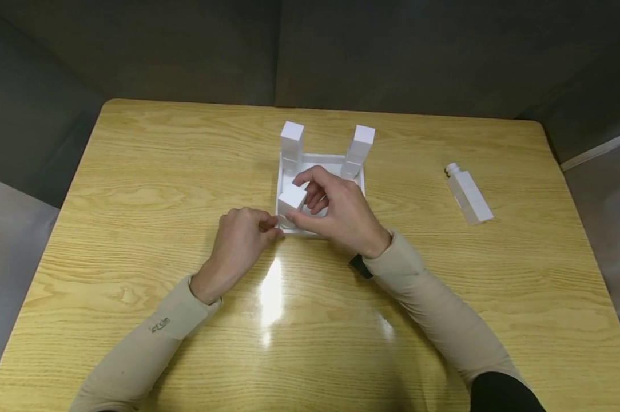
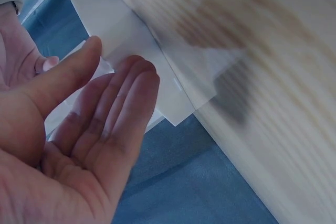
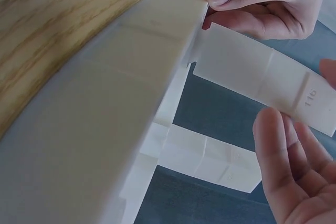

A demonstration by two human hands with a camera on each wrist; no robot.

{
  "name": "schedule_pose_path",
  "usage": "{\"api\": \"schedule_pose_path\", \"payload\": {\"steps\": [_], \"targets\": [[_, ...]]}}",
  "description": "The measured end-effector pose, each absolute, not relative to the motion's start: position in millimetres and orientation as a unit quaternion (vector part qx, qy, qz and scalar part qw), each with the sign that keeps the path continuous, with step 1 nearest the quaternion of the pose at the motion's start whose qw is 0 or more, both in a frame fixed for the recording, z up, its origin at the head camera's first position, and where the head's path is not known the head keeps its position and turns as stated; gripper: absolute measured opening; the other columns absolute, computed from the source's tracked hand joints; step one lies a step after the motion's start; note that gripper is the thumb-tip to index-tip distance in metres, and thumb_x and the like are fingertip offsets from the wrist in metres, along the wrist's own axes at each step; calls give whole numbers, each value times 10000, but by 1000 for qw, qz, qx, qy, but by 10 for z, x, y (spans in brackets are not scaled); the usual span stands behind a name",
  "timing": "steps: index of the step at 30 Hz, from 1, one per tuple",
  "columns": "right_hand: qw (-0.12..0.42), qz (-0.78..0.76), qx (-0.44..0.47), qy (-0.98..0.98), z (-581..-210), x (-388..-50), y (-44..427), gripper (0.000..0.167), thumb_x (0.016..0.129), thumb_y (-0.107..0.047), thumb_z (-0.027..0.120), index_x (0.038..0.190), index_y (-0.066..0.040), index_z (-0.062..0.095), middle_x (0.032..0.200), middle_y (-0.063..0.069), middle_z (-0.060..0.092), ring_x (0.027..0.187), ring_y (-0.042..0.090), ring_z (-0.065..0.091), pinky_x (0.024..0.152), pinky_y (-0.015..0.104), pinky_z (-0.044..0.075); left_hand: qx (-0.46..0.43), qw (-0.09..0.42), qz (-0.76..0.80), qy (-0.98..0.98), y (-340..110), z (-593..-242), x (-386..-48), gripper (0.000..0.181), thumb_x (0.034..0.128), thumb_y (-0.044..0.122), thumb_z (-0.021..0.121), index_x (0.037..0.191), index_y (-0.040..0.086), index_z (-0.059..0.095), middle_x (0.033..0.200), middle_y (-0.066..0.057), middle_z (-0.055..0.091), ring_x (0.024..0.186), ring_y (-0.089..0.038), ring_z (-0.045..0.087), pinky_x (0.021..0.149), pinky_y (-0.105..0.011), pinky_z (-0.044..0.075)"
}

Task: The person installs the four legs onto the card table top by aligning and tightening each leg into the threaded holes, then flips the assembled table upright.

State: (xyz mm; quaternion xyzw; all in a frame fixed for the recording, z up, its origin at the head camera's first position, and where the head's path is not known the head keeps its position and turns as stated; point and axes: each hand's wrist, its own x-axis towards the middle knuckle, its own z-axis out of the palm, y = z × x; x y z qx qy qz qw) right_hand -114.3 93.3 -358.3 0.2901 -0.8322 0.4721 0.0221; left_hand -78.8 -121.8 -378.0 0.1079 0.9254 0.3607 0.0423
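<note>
A shallow white tray-like base lies on the table with raised edges. White square posts stand at its back left and back right corners. At the front left corner is another white square post, marked 116 in the right wrist view. My right hand holds this post between thumb and fingers; a narrow neck shows at its lower end, at the base. With thumb and fingers, my left hand grips the base's front left corner, beside that post.
A loose white post with a threaded-looking neck lies on its side at the right of the wooden table. Dark panels rise behind the table's far edge. A small dark object shows under the right cuff.
</note>
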Motion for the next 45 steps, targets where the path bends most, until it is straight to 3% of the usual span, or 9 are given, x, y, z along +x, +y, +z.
{"api": "schedule_pose_path", "payload": {"steps": [5, 11, 20, 32, 39, 45], "targets": [[41, 465, 315, -826, -3602, -1153, 932, 461, 901, -144, 910, 1299, 0, 729, 934, 43, 713, 769, 185, 693, 715, 305, 604, 111, 41, 364, 924, -1223, -3780, -789, 146, 909, 69, 901, 1007, -22, 845, 940, -135, 817, 855, -282, 804, 783, -456, 647], [43, 460, 315, -829, -3606, -1159, 937, 446, 883, -162, 935, 1246, -7, 726, 915, 39, 705, 751, 224, 698, 693, 304, 593, 110, 43, 363, 924, -1222, -3783, -788, 148, 911, 72, 900, 1010, -23, 844, 939, -135, 817, 850, -282, 802, 780, -454, 647], [44, 452, 308, -836, -3605, -1161, 930, 490, 830, -201, 989, 1198, -28, 716, 877, 23, 669, 715, 100, 645, 664, 290, 576, 115, 42, 361, 925, -1220, -3793, -784, 155, 914, 62, 896, 1019, -36, 840, 932, -141, 815, 833, -276, 802, 752, -445, 649], [45, 457, 294, -838, -3627, -1164, 901, 546, 769, -234, 1029, 1124, -52, 656, 848, -5, 641, 691, 94, 634, 642, 287, 567, 116, 38, 357, 926, -1209, -3804, -779, 123, 918, 44, 888, 1003, -33, 844, 915, -148, 812, 833, -287, 805, 737, -439, 659], [31, 470, 279, -836, -3618, -1152, 882, 534, 773, -218, 1029, 1116, -30, 666, 965, 51, 668, 860, 156, 693, 732, 269, 626, 117, 34, 353, 928, -1213, -3800, -779, 130, 917, 55, 892, 1004, -30, 845, 916, -142, 813, 845, -284, 805, 763, -457, 652], [16, 470, 283, -836, -3588, -1128, 952, 440, 869, -146, 954, 1184, 0, 684, 1079, 105, 746, 956, 228, 726, 711, 281, 627, 109, 41, 354, 928, -1214, -3793, -784, 129, 925, 61, 887, 1003, -33, 844, 948, -140, 817, 833, -258, 796, 735, -431, 641]]}}
